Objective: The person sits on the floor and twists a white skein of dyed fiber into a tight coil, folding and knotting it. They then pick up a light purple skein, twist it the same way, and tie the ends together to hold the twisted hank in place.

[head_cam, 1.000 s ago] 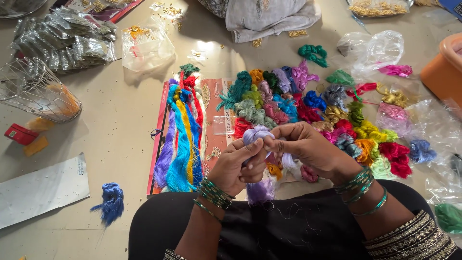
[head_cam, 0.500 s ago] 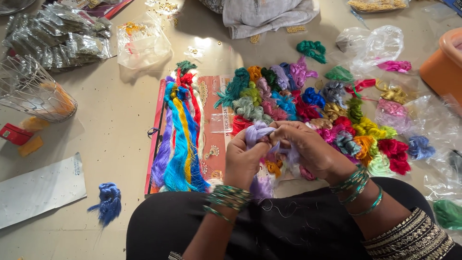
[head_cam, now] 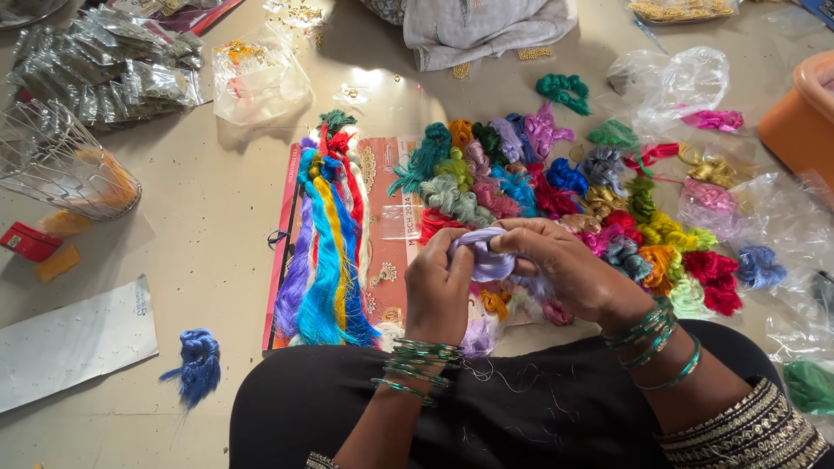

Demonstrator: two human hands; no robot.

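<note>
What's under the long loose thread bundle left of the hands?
The long loose thread bundle lies on a red patterned card, whose edges show left and right of it. The floor is beneath. Whatever is on the card directly under the threads is covered.

A smooth beige floor (head_cam: 217, 226) fills the view, with no wall, window or furniture showing. Light falls brightest near 12 o'clock, where a pale glare patch sits on the floor below a grey cloth (head_cam: 486, 26). At 10 o'clock lies a wire basket (head_cam: 52, 161), with shiny packets (head_cam: 113, 69) above it. An orange tub (head_cam: 804, 113) stands at 2 o'clock, clear plastic bags (head_cam: 686, 78) just beside it. A white sheet (head_cam: 74, 343) lies at 8 o'clock.
</note>
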